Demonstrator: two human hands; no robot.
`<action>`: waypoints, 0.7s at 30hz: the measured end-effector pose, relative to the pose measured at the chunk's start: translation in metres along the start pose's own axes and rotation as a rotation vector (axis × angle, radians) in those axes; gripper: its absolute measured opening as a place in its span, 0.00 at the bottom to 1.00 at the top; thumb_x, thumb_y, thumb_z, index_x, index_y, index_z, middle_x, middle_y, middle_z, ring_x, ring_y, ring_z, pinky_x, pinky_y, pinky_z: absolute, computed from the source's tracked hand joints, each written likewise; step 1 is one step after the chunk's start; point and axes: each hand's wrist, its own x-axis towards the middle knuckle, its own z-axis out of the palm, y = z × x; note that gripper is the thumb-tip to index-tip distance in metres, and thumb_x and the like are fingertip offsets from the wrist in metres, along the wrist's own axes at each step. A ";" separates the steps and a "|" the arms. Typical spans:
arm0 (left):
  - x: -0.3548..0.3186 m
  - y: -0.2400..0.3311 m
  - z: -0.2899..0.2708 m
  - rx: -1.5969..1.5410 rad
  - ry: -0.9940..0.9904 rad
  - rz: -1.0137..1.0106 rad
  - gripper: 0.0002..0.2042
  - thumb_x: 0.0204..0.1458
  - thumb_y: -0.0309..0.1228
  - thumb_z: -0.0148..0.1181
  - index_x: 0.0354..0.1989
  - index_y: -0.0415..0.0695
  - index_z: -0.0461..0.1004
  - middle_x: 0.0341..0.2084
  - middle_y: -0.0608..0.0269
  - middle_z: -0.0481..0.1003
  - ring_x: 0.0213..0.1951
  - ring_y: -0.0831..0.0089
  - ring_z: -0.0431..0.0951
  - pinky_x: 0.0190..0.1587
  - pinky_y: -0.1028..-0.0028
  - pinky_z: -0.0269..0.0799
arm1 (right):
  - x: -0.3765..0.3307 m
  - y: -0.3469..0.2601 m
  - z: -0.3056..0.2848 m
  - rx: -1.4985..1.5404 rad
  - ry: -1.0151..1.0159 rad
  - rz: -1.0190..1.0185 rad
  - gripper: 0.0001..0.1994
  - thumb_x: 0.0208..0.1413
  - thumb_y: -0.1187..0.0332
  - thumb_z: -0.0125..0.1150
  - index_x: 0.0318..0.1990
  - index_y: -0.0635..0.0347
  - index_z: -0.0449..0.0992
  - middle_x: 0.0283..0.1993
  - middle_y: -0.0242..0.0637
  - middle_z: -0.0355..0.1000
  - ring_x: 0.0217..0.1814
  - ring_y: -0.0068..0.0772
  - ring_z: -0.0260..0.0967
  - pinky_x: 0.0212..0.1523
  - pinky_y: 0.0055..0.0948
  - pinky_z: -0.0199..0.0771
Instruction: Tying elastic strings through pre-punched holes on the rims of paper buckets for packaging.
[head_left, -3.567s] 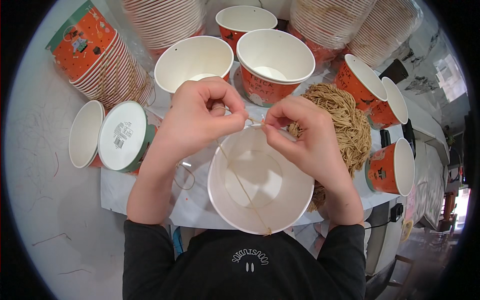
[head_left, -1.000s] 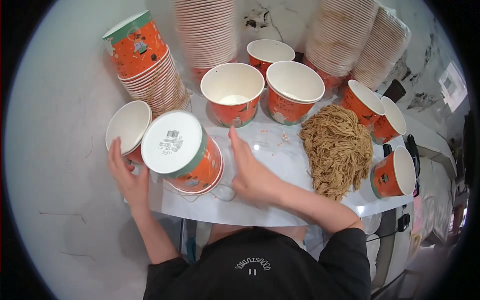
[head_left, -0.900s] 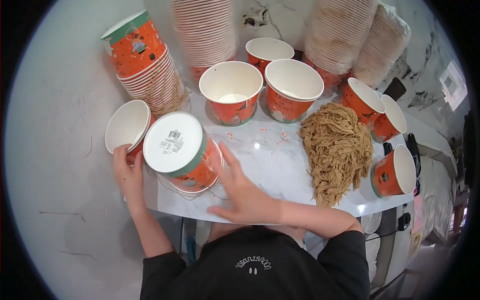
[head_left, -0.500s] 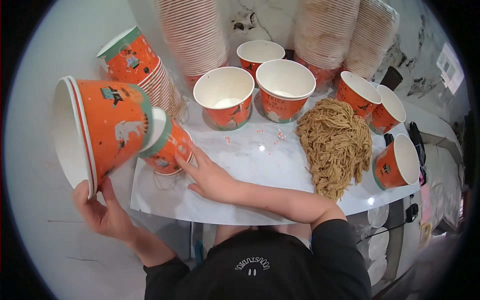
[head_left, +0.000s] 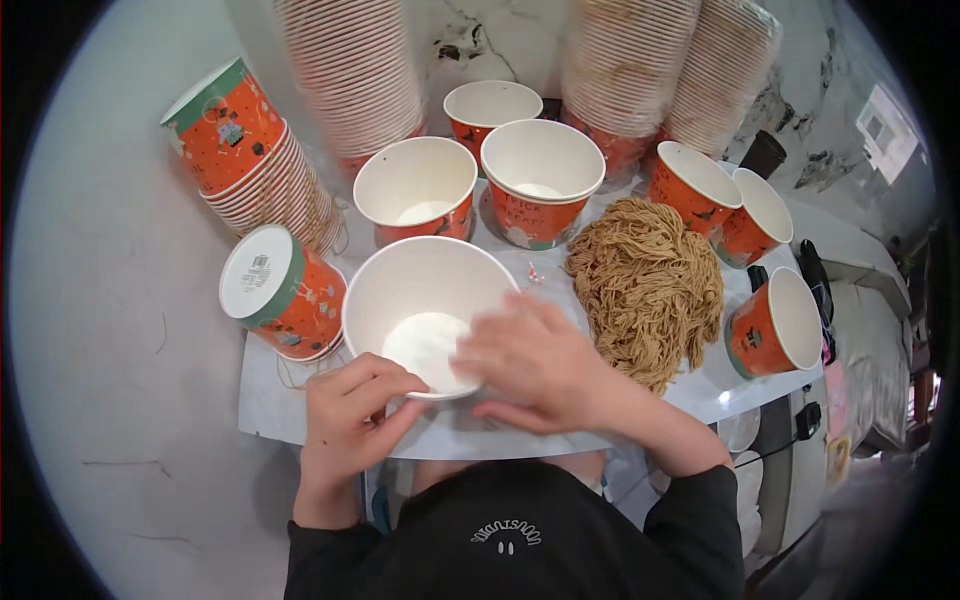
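A paper bucket (head_left: 425, 275) with a white inside stands mouth up at the near edge of the table. My left hand (head_left: 355, 415) pinches its near rim between thumb and fingers. Over its right side is my right hand (head_left: 550, 365), blurred by motion, with the thumb apart from the fingers and nothing seen in it. Just left of the bucket, an orange paper bucket (head_left: 305, 305) with a green band sits upside down, its white base up. Whether another bucket is nested within the one I hold cannot be made out.
A leaning stack of buckets (head_left: 265, 185) with twine stands at the left. Tall wrapped stacks (head_left: 355, 70) rise behind. Open buckets (head_left: 415, 190) stand beyond mine. A tan yarn heap (head_left: 650, 290) lies to the right, near a tilted bucket (head_left: 775, 325). Small orange-and-white bits (head_left: 534, 273) dot the table.
The nested buckets my left hand held tilted at the left are gone from there; an upright bucket is now before me. My right hand has left the upside-down bucket and moved right.
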 end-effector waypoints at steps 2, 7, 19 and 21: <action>-0.003 -0.008 0.006 -0.110 -0.015 0.073 0.27 0.36 0.29 0.82 0.50 0.45 0.80 0.44 0.59 0.79 0.31 0.75 0.76 0.33 0.73 0.74 | -0.017 -0.009 0.010 0.074 -0.126 0.044 0.19 0.53 0.66 0.72 0.53 0.56 0.78 0.48 0.37 0.78 0.51 0.41 0.77 0.63 0.45 0.71; -0.019 -0.028 0.059 0.138 0.303 0.046 0.68 0.26 0.48 0.86 0.76 0.44 0.45 0.71 0.46 0.57 0.69 0.50 0.60 0.72 0.45 0.49 | -0.025 -0.017 0.014 0.411 0.080 0.299 0.09 0.51 0.75 0.73 0.41 0.58 0.84 0.39 0.38 0.82 0.44 0.42 0.80 0.52 0.39 0.80; -0.037 -0.027 0.054 0.032 0.143 0.056 0.67 0.27 0.50 0.86 0.77 0.46 0.46 0.73 0.39 0.52 0.71 0.37 0.59 0.70 0.38 0.52 | -0.034 -0.042 -0.006 0.418 -0.055 0.204 0.13 0.54 0.67 0.75 0.45 0.60 0.84 0.43 0.35 0.83 0.46 0.38 0.81 0.56 0.38 0.80; -0.036 -0.022 0.047 0.012 0.109 0.056 0.64 0.29 0.48 0.85 0.77 0.50 0.48 0.73 0.38 0.51 0.71 0.36 0.58 0.69 0.37 0.53 | -0.046 -0.045 -0.011 0.465 0.064 0.249 0.10 0.54 0.66 0.75 0.41 0.58 0.84 0.43 0.35 0.83 0.47 0.35 0.82 0.57 0.40 0.80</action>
